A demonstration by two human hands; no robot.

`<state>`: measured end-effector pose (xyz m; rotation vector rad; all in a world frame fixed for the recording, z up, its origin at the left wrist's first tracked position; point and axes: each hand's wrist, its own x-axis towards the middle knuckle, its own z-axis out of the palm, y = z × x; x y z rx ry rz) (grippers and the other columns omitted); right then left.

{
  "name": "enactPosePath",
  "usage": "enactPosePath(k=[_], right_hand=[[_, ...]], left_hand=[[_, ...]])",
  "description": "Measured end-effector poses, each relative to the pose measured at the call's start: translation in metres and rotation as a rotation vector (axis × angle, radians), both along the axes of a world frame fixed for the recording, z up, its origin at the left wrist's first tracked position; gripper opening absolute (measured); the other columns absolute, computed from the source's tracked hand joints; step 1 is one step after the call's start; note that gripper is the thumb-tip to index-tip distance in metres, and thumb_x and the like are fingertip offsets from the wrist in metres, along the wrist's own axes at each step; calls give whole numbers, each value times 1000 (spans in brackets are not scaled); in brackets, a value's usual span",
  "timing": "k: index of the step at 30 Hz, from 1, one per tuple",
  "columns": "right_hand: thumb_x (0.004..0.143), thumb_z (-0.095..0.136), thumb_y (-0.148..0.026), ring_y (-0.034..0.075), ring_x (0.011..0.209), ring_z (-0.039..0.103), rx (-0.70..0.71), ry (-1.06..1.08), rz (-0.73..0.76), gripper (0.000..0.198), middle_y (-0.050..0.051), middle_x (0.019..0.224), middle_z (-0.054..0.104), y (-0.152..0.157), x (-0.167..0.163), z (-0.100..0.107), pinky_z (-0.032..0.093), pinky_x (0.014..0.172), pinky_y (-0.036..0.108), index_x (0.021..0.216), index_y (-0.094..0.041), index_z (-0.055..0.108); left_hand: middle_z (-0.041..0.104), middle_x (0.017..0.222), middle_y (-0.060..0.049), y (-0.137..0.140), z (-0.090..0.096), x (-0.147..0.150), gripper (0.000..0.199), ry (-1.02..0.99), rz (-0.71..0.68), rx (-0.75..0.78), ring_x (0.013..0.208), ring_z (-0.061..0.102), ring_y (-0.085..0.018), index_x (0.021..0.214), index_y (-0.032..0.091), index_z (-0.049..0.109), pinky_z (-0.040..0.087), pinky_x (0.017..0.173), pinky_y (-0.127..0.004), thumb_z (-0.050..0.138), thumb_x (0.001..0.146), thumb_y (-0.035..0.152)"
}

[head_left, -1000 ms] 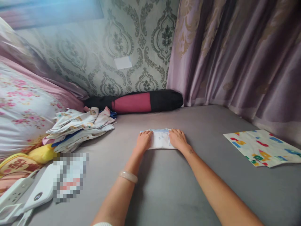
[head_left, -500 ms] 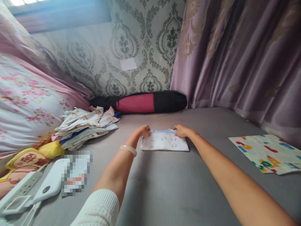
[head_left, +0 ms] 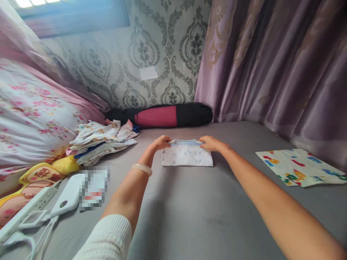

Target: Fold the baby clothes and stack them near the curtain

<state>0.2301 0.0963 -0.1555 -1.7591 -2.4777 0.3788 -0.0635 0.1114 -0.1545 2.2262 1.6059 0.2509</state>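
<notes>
A small white garment (head_left: 187, 155) with a faint blue print and a light blue-edged neckline lies folded into a rectangle on the grey bed sheet (head_left: 206, 216). My left hand (head_left: 162, 142) pinches its far left corner. At the far right corner, my right hand (head_left: 210, 143) grips the same edge. The far edge looks slightly raised between the two hands, while the near edge rests on the sheet. Both sets of fingertips are partly hidden by the cloth and by the hands themselves.
Left of my arms lie a heap of clothes (head_left: 104, 139), a yellow cushion (head_left: 40, 175), a white power bank (head_left: 69, 193) and a power strip (head_left: 32, 207) with cables. A colourful printed cloth (head_left: 300, 168) is flat at right. Against the wall rests a black and red long bag (head_left: 157, 116).
Both hands keep hold of the garment. Its far edge has come up a little and stands more upright. The whole view has shifted slightly.
</notes>
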Motion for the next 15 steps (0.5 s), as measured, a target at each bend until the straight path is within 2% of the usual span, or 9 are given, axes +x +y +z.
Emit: enactPosePath(k=[5,9,12,15], right_hand=[[80,59,-21,17,90,62,49,56,45,26,5,100,70,-17,5,32,41,73,21,104,-17,69],[82,57,-21,17,86,61,151,106,22,26,3,96,69,-27,9,45,40,72,23,106,-19,68],[85,51,-18,18,92,58,299,103,17,28,5,104,68,-36,9,41,39,76,26,110,-19,65],[87,46,-15,20,97,56,430,36,60,26,7,105,66,-47,9,28,37,82,28,105,-18,65]], left_hand=[[64,73,2,-11,27,-9,27,-141,-103,-11,71,55,-13,92,14,69,41,65,-22,62,70,29],[60,67,3,-20,41,-9,24,-95,-56,106,70,53,-14,87,14,69,39,66,-23,59,76,33],[67,82,-1,-29,38,-5,22,-27,2,292,84,57,-18,94,18,69,38,79,-29,56,80,30],[69,98,-3,-42,25,-2,23,10,-13,431,98,56,-21,100,22,67,31,94,-37,51,85,25]])
